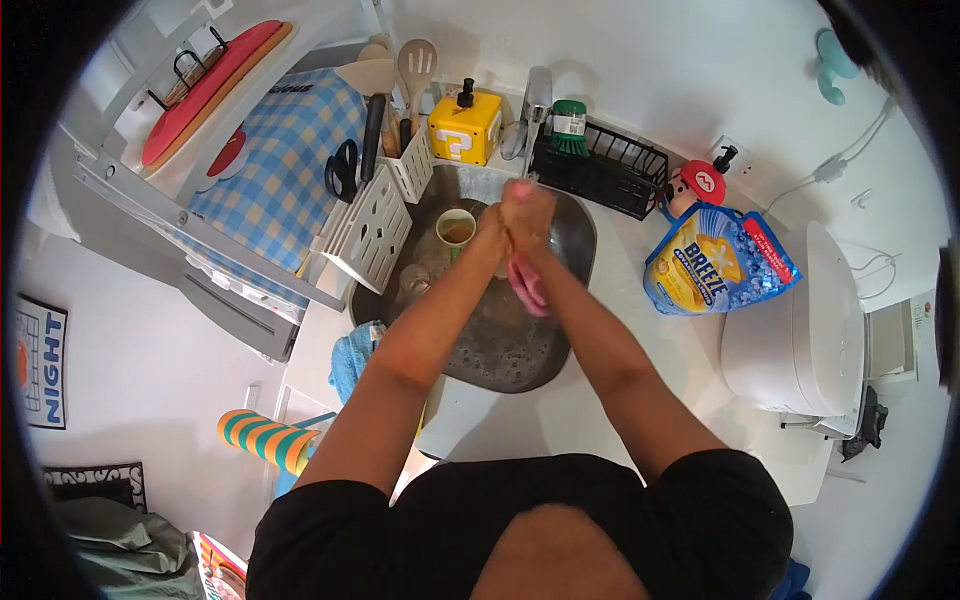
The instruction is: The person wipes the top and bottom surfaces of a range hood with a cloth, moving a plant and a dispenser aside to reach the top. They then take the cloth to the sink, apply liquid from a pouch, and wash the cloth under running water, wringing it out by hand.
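Note:
Over the sink (500,385) my left hand (490,234) and my right hand (528,214) are closed tightly together just below the faucet (538,95). A pink cloth (528,288) is gripped between them, its loose end hanging down under my right wrist. The fingers partly hide each other and the upper part of the cloth. Left of my hands, a cup (456,226) with brownish liquid stands in the sink. What looks like a clear glass (414,280) is nearby, and suds float on the water at the front.
White slotted holders (370,235) with utensils line the sink's left side. Behind it stand a yellow question-mark dispenser (465,128), a green brush (570,125) and a black rack (600,165). A blue Breeze pouch (715,262) is on the right; a blue cloth (352,358) hangs at the left edge.

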A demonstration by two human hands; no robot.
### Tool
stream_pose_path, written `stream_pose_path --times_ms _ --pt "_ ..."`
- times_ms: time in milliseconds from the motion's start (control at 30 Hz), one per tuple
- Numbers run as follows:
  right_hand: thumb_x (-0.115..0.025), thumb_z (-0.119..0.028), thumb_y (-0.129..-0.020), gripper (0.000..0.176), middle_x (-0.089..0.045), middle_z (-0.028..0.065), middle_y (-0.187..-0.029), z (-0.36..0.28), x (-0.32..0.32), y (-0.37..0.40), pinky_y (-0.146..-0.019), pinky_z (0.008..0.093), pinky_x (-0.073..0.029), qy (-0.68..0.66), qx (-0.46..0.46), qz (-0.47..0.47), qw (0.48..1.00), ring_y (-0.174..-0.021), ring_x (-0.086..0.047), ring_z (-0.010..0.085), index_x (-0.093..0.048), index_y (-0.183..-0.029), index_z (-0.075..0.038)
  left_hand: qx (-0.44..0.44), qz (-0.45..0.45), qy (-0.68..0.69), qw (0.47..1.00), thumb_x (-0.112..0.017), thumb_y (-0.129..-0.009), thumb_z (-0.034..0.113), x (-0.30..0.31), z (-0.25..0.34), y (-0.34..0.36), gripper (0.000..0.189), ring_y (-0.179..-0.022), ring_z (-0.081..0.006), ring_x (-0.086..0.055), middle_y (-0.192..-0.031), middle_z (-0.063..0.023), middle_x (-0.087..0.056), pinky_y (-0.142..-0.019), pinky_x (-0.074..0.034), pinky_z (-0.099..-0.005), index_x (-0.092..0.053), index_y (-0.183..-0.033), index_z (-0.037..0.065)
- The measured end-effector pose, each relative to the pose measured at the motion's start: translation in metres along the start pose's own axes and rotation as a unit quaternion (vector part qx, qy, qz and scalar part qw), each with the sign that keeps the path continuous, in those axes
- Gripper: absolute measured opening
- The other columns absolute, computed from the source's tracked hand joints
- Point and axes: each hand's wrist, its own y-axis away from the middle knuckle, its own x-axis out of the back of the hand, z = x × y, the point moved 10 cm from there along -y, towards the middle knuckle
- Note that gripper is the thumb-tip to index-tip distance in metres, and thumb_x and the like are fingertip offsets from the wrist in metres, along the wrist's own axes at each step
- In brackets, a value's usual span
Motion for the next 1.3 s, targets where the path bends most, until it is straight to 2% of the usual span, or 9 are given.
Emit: stream_pose_path --times_ms 233,300,500,633,700,900,1033,1200,1300 --pt "-0.063 -0.043 -0.069 0.043 -0.061 0.0149 -0.074 0.085 -0.022 0.012 -0.064 0.0356 -0.047 -0.164 -0.309 -0.182 0.919 -0.072 -0.059 0.0246 -0.062 -0.080 -0.001 -0.021 -0.080 0.109 0.991 -0.046 -0.083 0.017 -0.030 0.029 0.021 0.015 -0.053 -0.0176 -0.054 -0.067 -0.0064 -0.055 -0.046 -0.047 -0.0308 -0.053 -0.073 0.008" --pt "-0.054 -0.061 -0.071 0.064 -0.059 0.0132 -0.099 0.074 -0.036 0.065 -0.074 0.0388 -0.046 -0.404 -0.508 -0.251 0.718 -0.085 -0.057 0.0251 -0.055 -0.106 -0.007 -0.014 -0.135 0.179 0.974 -0.046 -0.083 0.017 -0.044 0.038 0.028 0.017 -0.051 -0.0172 -0.052 -0.064 -0.0054 -0.054 -0.045 -0.046 -0.0304 -0.052 -0.070 0.009" --pt "-0.057 -0.055 -0.074 0.055 -0.057 0.0091 -0.101 0.021 -0.043 0.086 -0.082 0.0448 -0.044 -0.694 -0.530 -0.264 0.409 -0.091 -0.056 0.0254 -0.052 -0.107 -0.011 -0.049 -0.253 0.216 0.942 -0.050 -0.083 0.030 -0.058 0.054 0.022 0.020 -0.063 -0.0212 -0.056 -0.070 -0.0047 -0.055 -0.061 -0.049 -0.0361 -0.053 -0.080 0.011" --pt "-0.062 -0.045 -0.075 0.048 -0.056 0.0110 -0.106 0.048 -0.077 0.057 -0.081 0.0439 -0.045 -0.667 -0.524 -0.283 0.448 -0.094 -0.056 0.0275 -0.052 -0.105 -0.009 -0.114 -0.189 0.112 0.969 -0.053 -0.082 0.032 -0.010 0.043 0.045 0.029 -0.082 -0.0242 -0.058 -0.092 -0.0083 -0.057 -0.074 -0.048 -0.0405 -0.052 -0.101 0.010" --pt "-0.066 -0.024 -0.074 0.028 -0.059 0.0056 -0.084 0.048 -0.074 0.030 -0.074 0.0356 -0.048 -0.556 -0.379 -0.345 0.654 -0.081 -0.058 0.0199 -0.055 -0.093 -0.007 -0.149 -0.157 0.058 0.974 -0.054 -0.082 0.032 0.014 0.035 0.040 0.036 -0.092 -0.0257 -0.057 -0.102 -0.0099 -0.057 -0.080 -0.046 -0.0436 -0.049 -0.110 0.010" --pt "-0.073 -0.017 -0.065 0.028 -0.057 0.0031 -0.080 -0.037 -0.020 -0.001 -0.064 0.0228 -0.044 -0.347 -0.003 -0.370 0.862 -0.073 -0.051 0.0079 -0.058 -0.085 -0.005 0.075 -0.092 0.084 0.989 -0.050 -0.084 0.033 0.030 -0.005 0.042 0.046 -0.111 -0.0314 -0.045 -0.119 -0.0141 -0.048 -0.089 -0.035 -0.0569 -0.040 -0.121 0.007" --pt "-0.074 -0.017 -0.063 0.029 -0.058 0.0026 -0.081 -0.036 -0.019 0.019 -0.064 0.0227 -0.043 -0.286 -0.025 -0.433 0.854 -0.073 -0.050 0.0067 -0.059 -0.084 -0.004 0.104 -0.199 0.128 0.966 -0.040 -0.087 0.033 -0.003 -0.006 0.036 0.039 -0.109 -0.0330 -0.046 -0.116 -0.0133 -0.050 -0.091 -0.034 -0.0554 -0.045 -0.116 0.007" --pt "-0.070 -0.014 -0.064 0.020 -0.060 0.0054 -0.078 0.021 -0.022 0.028 -0.067 0.0251 -0.044 -0.420 -0.344 -0.273 0.794 -0.073 -0.054 0.0098 -0.059 -0.078 -0.005 0.070 -0.215 0.205 0.952 -0.024 -0.089 0.045 -0.024 -0.017 -0.016 0.051 -0.107 -0.0333 -0.047 -0.119 -0.0157 -0.047 -0.091 -0.035 -0.0536 -0.044 -0.117 0.008" --pt "-0.065 -0.005 -0.065 0.019 -0.062 0.0082 -0.081 0.017 -0.027 0.009 -0.069 0.0267 -0.046 -0.440 -0.211 -0.289 0.823 -0.075 -0.056 0.0122 -0.057 -0.082 -0.004 0.099 -0.201 0.291 0.930 -0.027 -0.087 0.041 -0.030 -0.022 -0.017 0.045 -0.102 -0.0312 -0.051 -0.114 -0.0133 -0.051 -0.091 -0.036 -0.0504 -0.051 -0.108 0.008"
